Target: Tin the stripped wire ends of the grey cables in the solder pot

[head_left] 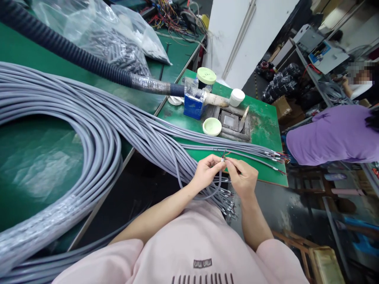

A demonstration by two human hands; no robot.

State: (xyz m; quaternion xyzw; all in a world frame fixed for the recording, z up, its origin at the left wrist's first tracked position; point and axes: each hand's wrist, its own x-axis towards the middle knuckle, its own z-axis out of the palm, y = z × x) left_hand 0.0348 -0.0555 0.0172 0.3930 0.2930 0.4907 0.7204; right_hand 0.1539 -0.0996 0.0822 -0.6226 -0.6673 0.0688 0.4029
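Just off the near edge of the green table (266,122), in the head view, you have both hands together in front of your chest. Your left hand (207,170) is mostly closed, its thumb and fingers pinching the end of a grey cable (219,182) near a whitish band. Your right hand (243,176) is bent inward, thumb and forefinger drawn together at the thin coloured wires (227,153) that fan out of that end; which strands they grip is too small to tell. The cable hangs below your fingers and curves back toward the large grey bundle (148,144) on your left. Beyond your hands, more cable ends (268,153) lie across the table, their wires pointing right. Farther back, a light green dish (212,127) sits beside a square metal block (231,120), with a white tub (237,97) behind. A dark ribbed hose (97,65) runs from the upper left to a blue box (193,108). To your right, well apart from you, is a person in a purple top (334,134).
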